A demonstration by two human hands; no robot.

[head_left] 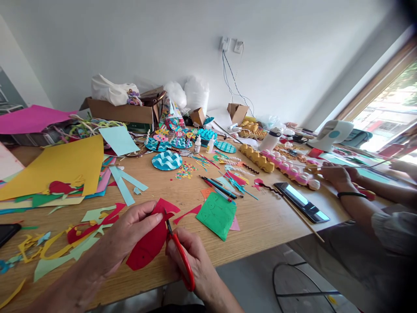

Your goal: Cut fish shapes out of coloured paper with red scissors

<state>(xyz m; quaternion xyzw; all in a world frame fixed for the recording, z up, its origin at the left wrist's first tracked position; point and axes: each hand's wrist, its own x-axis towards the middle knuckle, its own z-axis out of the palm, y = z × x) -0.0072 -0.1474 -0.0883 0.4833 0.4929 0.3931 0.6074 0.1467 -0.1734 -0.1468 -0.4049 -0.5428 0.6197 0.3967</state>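
Observation:
My left hand (138, 224) pinches a piece of red paper (148, 245) between thumb and fingers, above the table's front edge. A small dark dot and faint lines show on the paper. My right hand (187, 250) grips red-handled scissors (183, 256), their blades at the paper's upper right side. A narrow red offcut (189, 213) lies just beyond the scissors. To the right of my hands is a green paper square (217, 214) with drawn outlines. Paper scraps (80, 248) in pale green, yellow and red are spread left of my left hand.
Pencils (216, 189), glue bottles (197, 144) and blue wavy-patterned discs (167, 161) stand or lie farther back. A phone (301, 202) and a thin stick (304, 219) lie at right, near another person's hands (335, 174). Large coloured sheets (55, 163) cover the left side.

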